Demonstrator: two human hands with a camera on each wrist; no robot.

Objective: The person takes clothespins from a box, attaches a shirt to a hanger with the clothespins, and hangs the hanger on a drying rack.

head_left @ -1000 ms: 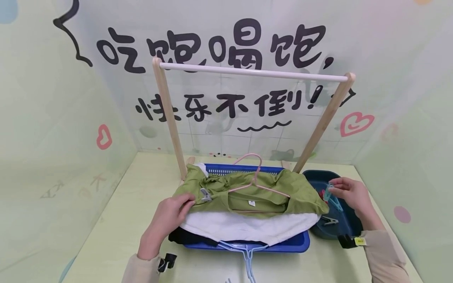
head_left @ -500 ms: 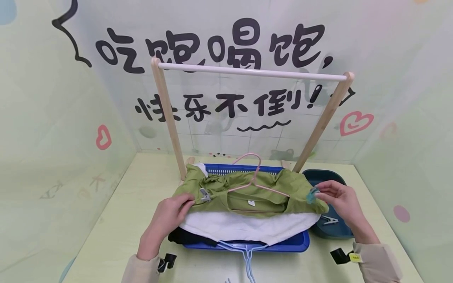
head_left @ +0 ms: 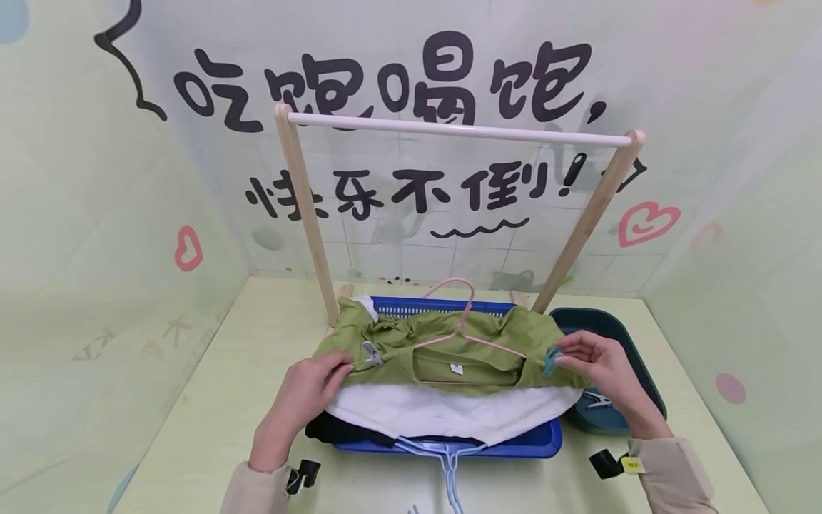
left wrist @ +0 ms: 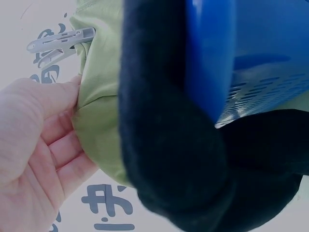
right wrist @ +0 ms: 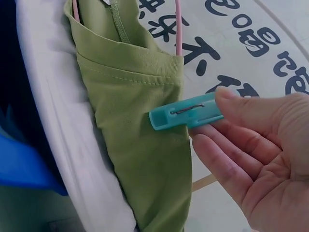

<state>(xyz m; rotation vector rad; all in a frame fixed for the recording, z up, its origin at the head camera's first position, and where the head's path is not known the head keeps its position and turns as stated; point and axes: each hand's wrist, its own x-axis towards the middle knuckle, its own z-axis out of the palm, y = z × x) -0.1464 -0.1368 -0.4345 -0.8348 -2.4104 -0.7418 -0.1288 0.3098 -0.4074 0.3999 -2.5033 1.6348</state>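
Note:
A green T-shirt (head_left: 385, 335) with a pink hanger (head_left: 461, 330) in its neck lies over white cloth. At its left shoulder my left hand (head_left: 315, 385) pinches the fabric; in the left wrist view the thumb lies on the green cloth (left wrist: 99, 116). Beside those fingers a grey clothespin (head_left: 372, 354) is clipped to the shirt. My right hand (head_left: 600, 364) pinches a teal clothespin (right wrist: 181, 112) between thumb and fingers at the right shoulder. The front end of that clothespin overlaps the shirt's upper edge; whether it bites the cloth I cannot tell.
Under the clothes is a blue basket (head_left: 546, 442), with white cloth (head_left: 449, 410) and black cloth (head_left: 343, 430) in it. Light-blue hangers (head_left: 449, 471) stick out in front. A dark teal tub (head_left: 642, 364) holds a clothespin (head_left: 597, 400). Behind stands a wooden rack with a white rod (head_left: 459, 131).
My right hand has moved left from the tub to the shirt's right shoulder, carrying the teal clothespin. The left hand has stayed in place on the shirt.

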